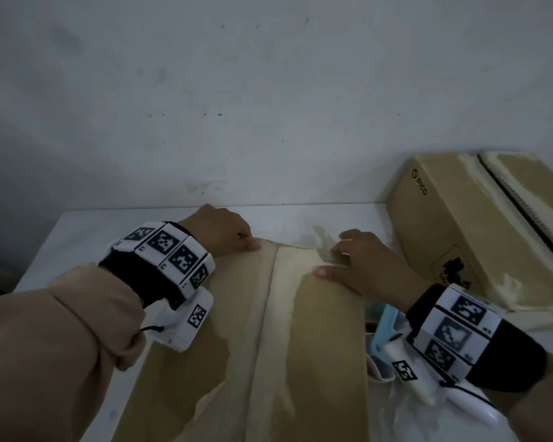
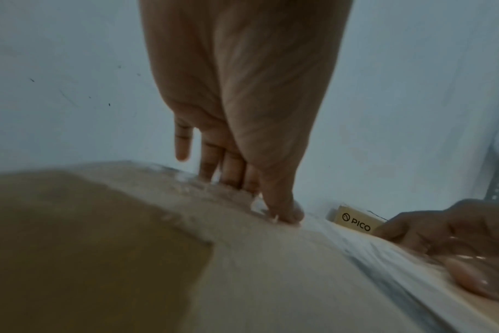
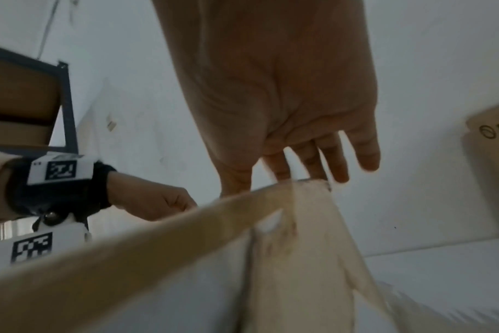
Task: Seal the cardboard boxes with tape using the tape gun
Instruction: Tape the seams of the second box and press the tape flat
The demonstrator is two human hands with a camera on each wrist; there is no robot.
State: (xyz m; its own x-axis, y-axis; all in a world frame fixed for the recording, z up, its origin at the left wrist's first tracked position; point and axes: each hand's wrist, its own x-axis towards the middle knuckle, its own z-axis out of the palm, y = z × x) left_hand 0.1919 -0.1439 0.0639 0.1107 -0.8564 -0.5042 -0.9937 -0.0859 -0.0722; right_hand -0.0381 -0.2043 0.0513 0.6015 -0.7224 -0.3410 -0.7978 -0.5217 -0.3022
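1. the box [image 1: 316,346] lies on the white table [image 1: 87,224], close under the head camera, its two top flaps met at a centre seam [image 1: 270,314] that runs away toward the wall.
2. the left hand [image 1: 224,231] is set on the far edge of the left flap, thumb pressed flat on the card, fingers seemingly bent over the edge; nothing is held in it.
3. the right hand [image 1: 364,263] is laid on the far end of the right flap, thumb on the card, fingertips on a crumpled bit of clear tape [image 1: 326,247]; whether that tape is pinched cannot be told.
4. the tape gun [image 1: 387,330] is judged to be the pale blue thing just beside the box, under the right wrist; it is held by neither hand.
5. the card is judged light and stiff, yet springy at the flaps and scuffed by old tape; it is best pinned flat near the seam.
6. a second box [image 1: 460,224], marked pico, stands to the right.
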